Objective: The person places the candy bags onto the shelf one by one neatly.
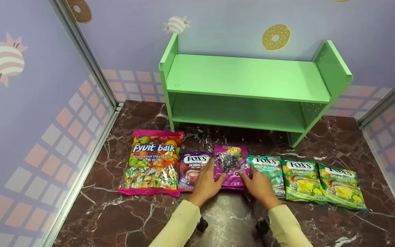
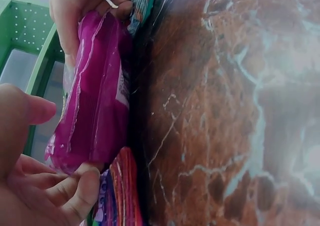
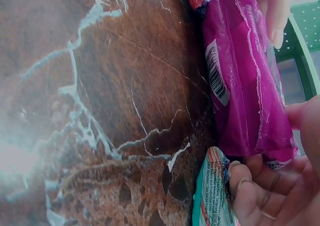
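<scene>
Pinching one purple bag (image 1: pixel 231 163), my left hand (image 1: pixel 207 183) and right hand (image 1: pixel 261 185) hold it nearer than one shelf (image 1: pixel 245 77); left, one fruit bag (image 1: pixel 153 168), one berry bag (image 1: pixel 190 169); right, one mint bag (image 1: pixel 271 168), two yellow-green bags (image 1: pixel 302 180).

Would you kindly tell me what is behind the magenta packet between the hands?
Behind the magenta packet, the head view shows a strip of dark marble surface, then the green shelf. The patch that the packet itself covers cannot be seen.
</scene>
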Motion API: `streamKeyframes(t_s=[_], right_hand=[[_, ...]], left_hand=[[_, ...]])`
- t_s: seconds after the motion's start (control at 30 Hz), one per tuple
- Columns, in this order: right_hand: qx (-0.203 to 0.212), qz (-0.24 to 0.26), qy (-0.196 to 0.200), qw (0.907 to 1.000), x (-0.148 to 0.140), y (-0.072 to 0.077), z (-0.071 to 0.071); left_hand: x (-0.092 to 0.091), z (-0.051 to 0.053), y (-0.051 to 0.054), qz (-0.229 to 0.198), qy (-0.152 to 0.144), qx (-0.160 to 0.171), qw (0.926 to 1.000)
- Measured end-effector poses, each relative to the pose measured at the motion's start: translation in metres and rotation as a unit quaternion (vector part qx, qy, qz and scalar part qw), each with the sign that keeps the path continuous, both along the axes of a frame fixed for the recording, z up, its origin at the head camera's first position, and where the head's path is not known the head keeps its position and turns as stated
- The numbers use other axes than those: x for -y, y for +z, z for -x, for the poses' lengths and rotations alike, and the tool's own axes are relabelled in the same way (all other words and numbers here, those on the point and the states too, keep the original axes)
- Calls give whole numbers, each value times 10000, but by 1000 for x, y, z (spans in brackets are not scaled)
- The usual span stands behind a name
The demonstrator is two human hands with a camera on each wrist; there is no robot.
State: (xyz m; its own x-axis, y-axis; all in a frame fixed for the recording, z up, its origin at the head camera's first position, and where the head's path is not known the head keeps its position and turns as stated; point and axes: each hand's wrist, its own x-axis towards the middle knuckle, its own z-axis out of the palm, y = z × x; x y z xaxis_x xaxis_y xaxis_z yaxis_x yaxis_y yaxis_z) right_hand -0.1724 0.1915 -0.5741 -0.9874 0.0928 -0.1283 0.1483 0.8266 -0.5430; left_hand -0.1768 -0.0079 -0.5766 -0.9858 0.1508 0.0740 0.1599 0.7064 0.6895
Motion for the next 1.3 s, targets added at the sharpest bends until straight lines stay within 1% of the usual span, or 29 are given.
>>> streamKeyframes(t_s=[0.27, 0.43, 0.67, 0.8, 0.97, 1.13, 1.3], right_hand=[[-252, 380, 2, 9990, 2, -5, 0], [-414, 480, -48, 9980, 3, -7, -1], [-637, 624, -97, 9960, 5, -7, -1], [-909, 600, -113, 9940, 5, -8, -1], [-1178, 587, -135, 9912, 6, -10, 0], [-1268, 680, -159, 9895, 6, -10, 0], [-1312, 739, -275, 9882, 7, -8, -1]], left_hand=[[-3, -4, -4, -153, 131, -33, 9998], [-4, -4, -5, -217, 208, -47, 9995], [-4, -6, -3, -454, 245, -45, 9987], [-6, -5, -3, -450, 271, -43, 9986], [-8, -5, -2, -506, 385, 5, 9980], [-8, -6, 0, -529, 408, -67, 9977], [-8, -5, 2, -541, 385, -103, 9977]])
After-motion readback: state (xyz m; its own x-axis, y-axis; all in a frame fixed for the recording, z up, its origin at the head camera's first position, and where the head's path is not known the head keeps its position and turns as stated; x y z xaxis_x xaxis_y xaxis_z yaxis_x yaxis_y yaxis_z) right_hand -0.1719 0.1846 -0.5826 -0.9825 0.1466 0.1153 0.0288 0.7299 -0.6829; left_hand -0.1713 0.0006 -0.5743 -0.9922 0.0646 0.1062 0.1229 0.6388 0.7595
